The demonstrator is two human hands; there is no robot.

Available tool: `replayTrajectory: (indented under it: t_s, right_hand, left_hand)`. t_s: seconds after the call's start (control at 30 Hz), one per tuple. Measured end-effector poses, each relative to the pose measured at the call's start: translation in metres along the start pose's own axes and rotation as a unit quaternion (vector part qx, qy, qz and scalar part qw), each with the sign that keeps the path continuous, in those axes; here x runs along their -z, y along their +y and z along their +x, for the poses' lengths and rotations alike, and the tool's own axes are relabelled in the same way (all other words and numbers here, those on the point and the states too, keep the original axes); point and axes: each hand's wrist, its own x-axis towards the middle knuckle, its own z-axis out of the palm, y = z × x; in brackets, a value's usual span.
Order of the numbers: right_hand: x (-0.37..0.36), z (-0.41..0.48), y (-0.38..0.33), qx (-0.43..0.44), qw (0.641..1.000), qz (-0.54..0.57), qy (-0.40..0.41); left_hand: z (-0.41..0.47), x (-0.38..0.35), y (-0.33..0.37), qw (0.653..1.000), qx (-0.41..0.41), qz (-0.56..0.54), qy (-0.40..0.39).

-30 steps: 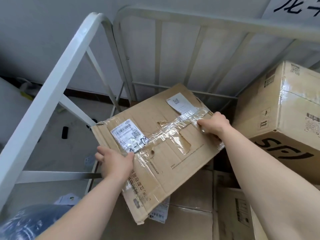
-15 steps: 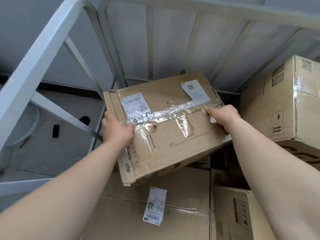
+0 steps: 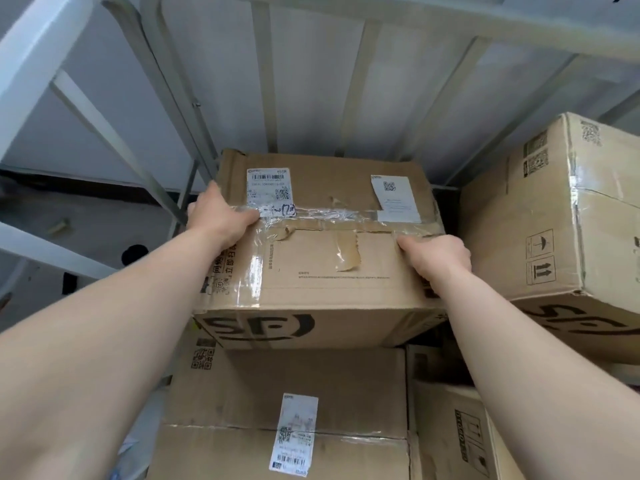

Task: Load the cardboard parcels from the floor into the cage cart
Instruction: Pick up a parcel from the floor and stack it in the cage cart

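Between the left hand (image 3: 221, 218) and the right hand (image 3: 438, 256), inside the cage cart (image 3: 264, 81), the parcel (image 3: 318, 265) lies level with its taped top face upward. The left fingers (image 3: 247, 213) are curled over the parcel's left top edge and lie on the clear tape strip (image 3: 332, 216), so that hand grips the left side. The right fingers (image 3: 405, 241) are curled over the right top edge at the end of the same strip, and that hand grips the right side. Whether either thumb reaches down the side walls cannot be told. Just beyond the left fingers is a white shipping label (image 3: 268, 187); just beyond the right fingers is a second label (image 3: 396, 199). Below both hands, the parcel's lower front edge meets the top of a lower box (image 3: 287, 382), which carries its own label (image 3: 294, 434). Just beside the right hand, to its right, stands a taller box (image 3: 554, 216); whether it touches the parcel cannot be told. Beyond the fingers, the cart's upright bars close off the far side.
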Motion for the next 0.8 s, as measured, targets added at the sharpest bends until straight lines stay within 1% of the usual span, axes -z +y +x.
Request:
replayTrajectory:
  t_s: [0.2,0.3,0.47,0.57,0.67,0.73,0.8]
  right_hand:
    - [-0.012,0.005,0.002,-0.011,1.000,0.013,-0.003]
    - [-0.024,-0.001,0.007,-0.008,1.000,0.022,-0.012]
    - [-0.041,-0.004,0.006,0.008,0.999,-0.034,0.014]
    - [-0.045,-0.003,0.005,0.002,0.999,-0.037,0.018]
    - [-0.047,-0.004,0.005,-0.008,0.998,-0.057,0.013]
    - [-0.046,-0.005,0.004,-0.011,0.998,-0.061,0.008]
    - [-0.044,-0.006,0.003,0.012,0.998,-0.057,0.010]
  left_hand:
    - [0.020,0.007,0.012,0.999,-0.049,0.020,0.006]
    - [0.020,0.002,0.000,0.998,-0.039,0.049,0.004]
    - [0.018,-0.016,-0.021,0.996,-0.040,0.076,-0.001]
    - [0.019,-0.018,-0.020,0.995,-0.043,0.085,-0.003]
    - [0.018,-0.020,-0.022,0.991,-0.040,0.126,-0.003]
    - [0.014,-0.023,-0.020,0.987,-0.031,0.154,0.012]
    - [0.007,-0.026,-0.015,0.985,-0.028,0.167,0.038]
